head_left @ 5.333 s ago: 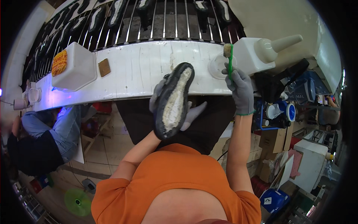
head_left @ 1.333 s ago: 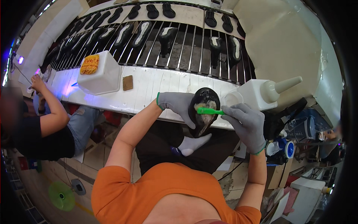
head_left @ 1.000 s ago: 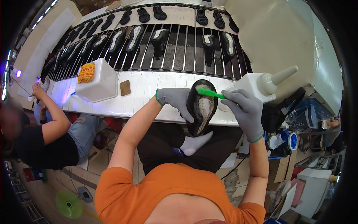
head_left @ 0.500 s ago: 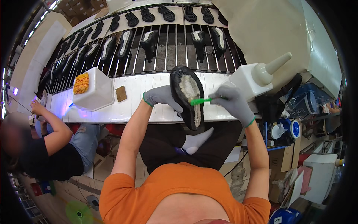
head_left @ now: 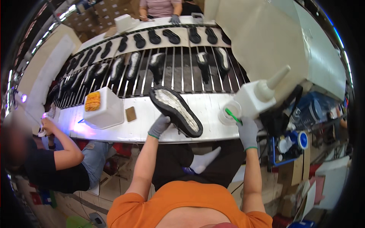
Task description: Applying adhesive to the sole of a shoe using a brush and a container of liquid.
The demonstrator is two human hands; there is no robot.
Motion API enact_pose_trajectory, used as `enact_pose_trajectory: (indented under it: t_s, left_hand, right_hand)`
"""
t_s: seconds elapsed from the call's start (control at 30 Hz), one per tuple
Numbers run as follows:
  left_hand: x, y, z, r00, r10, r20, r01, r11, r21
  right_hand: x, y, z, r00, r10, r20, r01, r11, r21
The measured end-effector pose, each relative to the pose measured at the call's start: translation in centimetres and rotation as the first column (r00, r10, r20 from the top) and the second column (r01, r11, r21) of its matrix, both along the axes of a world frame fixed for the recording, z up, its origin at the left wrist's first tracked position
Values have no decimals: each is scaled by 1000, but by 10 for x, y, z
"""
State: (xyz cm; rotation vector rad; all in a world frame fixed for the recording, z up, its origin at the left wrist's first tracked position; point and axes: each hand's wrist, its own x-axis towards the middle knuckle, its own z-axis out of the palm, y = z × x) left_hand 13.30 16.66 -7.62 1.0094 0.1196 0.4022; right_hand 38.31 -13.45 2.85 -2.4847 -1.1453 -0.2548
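My left hand [head_left: 160,125], in a grey glove, grips a black shoe upper [head_left: 177,109] near its middle. Its underside faces up, showing a whitish strip within a black rim, and it is tilted over the front of the white bench [head_left: 146,122]. In my gloved right hand [head_left: 248,132] is a green-handled brush [head_left: 232,115]. The brush points into a clear plastic cup [head_left: 227,121] on the bench; its tip is hard to make out. Close behind the cup stands a white bottle [head_left: 253,98] with a long nozzle.
Beyond the bench, a roller conveyor [head_left: 178,81] carries black shoe uppers and several black soles [head_left: 172,37]. A white container [head_left: 108,112] with a yellow-orange pack and a brown block [head_left: 130,114] stand left. A co-worker [head_left: 45,159] sits left; another person [head_left: 161,8] is across.
My right hand has moved the brush away from the shoe upper, right to the cup. My left hand has turned the upper so it slants the other way. The view has tipped up.
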Motion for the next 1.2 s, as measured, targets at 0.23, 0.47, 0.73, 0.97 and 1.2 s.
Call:
enact_pose_trajectory:
  t_s: [0.23,0.47,0.73,0.97,1.2]
  left_hand:
    - [16,-29,23,875,484,-17,-465,830,-308]
    - [56,-51,-21,758,652,-3,-633,735,-244]
    - [38,-33,8,871,437,-227,-491,798,-350]
    - [25,-20,-43,906,420,-52,-422,888,-182]
    - [15,-21,-46,910,412,-53,-416,904,-105]
  right_hand:
    - [-12,13,-8,1000,-27,-16,25,993,-117]
    - [-6,-2,-26,953,-107,-285,141,985,100]
    - [-30,35,-9,980,-46,-192,71,990,124]
    - [-30,2,-24,916,-156,-371,250,942,223]
    - [-36,9,-25,925,-65,-373,184,939,291]
